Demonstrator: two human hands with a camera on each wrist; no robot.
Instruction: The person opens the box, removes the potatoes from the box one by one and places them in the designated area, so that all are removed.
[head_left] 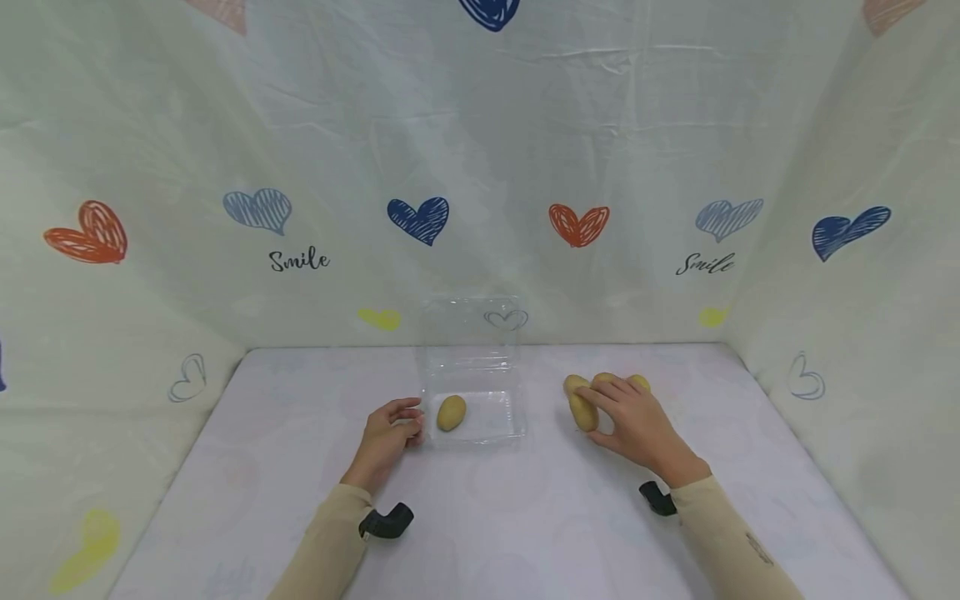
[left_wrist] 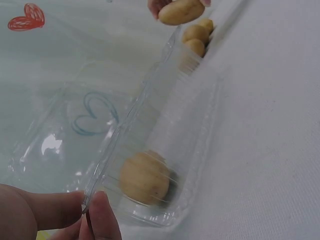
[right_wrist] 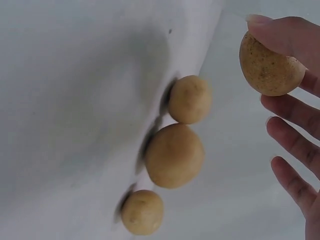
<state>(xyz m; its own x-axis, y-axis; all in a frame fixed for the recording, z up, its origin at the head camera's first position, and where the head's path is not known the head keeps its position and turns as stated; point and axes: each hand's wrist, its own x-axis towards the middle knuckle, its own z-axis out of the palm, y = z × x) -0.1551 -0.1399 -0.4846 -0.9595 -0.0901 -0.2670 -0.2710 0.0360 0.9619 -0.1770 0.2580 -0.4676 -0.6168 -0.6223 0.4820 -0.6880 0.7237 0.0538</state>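
Observation:
A clear plastic clamshell box (head_left: 491,418) lies on the table with its lid (head_left: 468,333) raised at the back. Inside its left end rests one potato (head_left: 452,413), also visible through the wall in the left wrist view. My left hand (head_left: 386,437) pinches the box's rim between thumb and finger at the left side. To the right of the box, my right hand (head_left: 637,423) grips another potato (head_left: 583,412) between thumb and fingers, clear of the surface in the right wrist view. Three loose potatoes (right_wrist: 175,156) sit in a row near that hand, partly covered by it in the head view.
The table (head_left: 480,525) has a white cover. Behind it and at both sides hangs a pale curtain (head_left: 495,142) printed with hearts and words. A black wrist mount (head_left: 387,522) sticks out by the left sleeve, another black mount (head_left: 657,498) by the right.

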